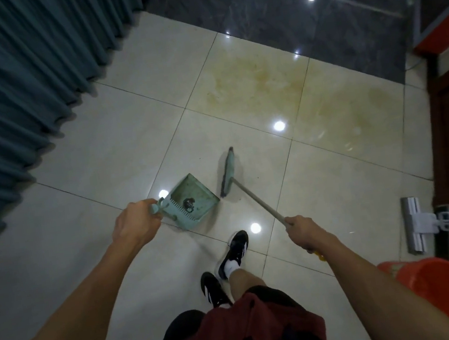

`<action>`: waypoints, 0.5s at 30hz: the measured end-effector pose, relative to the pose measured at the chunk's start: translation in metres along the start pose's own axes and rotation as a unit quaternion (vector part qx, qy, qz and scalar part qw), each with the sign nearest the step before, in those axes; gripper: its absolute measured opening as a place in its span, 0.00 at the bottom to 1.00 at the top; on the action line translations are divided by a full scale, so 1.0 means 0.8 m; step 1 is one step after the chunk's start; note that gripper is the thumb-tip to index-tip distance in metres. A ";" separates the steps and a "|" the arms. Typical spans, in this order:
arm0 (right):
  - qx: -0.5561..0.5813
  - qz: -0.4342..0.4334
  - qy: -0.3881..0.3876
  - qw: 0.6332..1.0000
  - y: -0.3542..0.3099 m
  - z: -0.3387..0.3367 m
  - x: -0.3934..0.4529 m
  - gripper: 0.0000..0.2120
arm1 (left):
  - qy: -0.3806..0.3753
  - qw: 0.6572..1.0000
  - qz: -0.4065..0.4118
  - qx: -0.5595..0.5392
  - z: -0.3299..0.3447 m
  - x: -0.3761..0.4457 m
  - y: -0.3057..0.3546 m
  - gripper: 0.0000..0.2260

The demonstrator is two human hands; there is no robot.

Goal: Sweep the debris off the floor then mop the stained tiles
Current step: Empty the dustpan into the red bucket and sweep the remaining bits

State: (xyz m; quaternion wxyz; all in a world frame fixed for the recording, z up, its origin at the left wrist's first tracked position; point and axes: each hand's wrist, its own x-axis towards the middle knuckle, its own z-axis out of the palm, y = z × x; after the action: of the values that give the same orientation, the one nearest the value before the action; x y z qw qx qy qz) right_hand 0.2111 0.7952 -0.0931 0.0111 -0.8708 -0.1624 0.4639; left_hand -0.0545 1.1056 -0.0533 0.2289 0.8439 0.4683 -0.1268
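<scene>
The left hand (136, 224) is closed around the short handle of the green dustpan (190, 201), and the pan sits on the pale floor tiles (74, 166) with its open mouth turned away from the person and toward the right. Inside the dustpan, near its toothed back edge, lies a small dark clump of debris (188, 203). The right hand (304, 233) is wrapped around the long pole of the broom (256, 202); the fingers are curled tight on it. The broom head (228, 175) stands on the floor just to the right of the dustpan mouth, close but apart from it, and its long axis runs nearly along the mouth edge. The pole slopes from the head back and right to the right hand, so this hand is the one that drives the sweep, leftward into the pan. A few tiny dark specks seem to remain on the tile right of the broom head, but they are too small to be sure. The yellowish stained tiles (269, 84) lie beyond the dustpan, further from the person. The mop (416, 223) and an orange bucket (439, 290) wait well to the right of the dustpan, untouched, so the sweeping step looks almost finished.
</scene>
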 end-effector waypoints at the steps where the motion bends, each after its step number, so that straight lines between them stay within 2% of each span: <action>1: -0.013 -0.003 -0.007 1.000 -0.002 0.003 -0.003 0.20 | -0.005 1.000 0.003 0.007 0.001 -0.003 -0.001 0.03; 6: -0.087 0.005 -0.007 0.996 -0.007 0.017 -0.004 0.18 | -0.029 0.998 0.015 0.049 0.005 -0.005 0.007 0.04; 9: -0.093 0.030 0.016 0.995 0.001 0.015 0.000 0.17 | -0.040 0.997 0.027 0.064 0.005 0.004 0.017 0.04; 12: -0.067 0.054 0.035 0.996 0.012 0.006 0.008 0.16 | -0.044 0.996 0.032 0.077 0.004 0.023 0.032 0.04; 15: 0.021 0.076 0.029 0.996 0.024 -0.014 0.022 0.17 | -0.041 0.995 0.040 0.087 -0.001 0.042 0.054 0.05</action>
State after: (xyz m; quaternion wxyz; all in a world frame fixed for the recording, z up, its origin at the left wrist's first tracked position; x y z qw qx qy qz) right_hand 0.2342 0.7834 -0.1041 -0.0009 -0.8931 -0.0858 0.4416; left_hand -0.0002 1.1111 -0.0555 0.1782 0.8728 0.4115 -0.1927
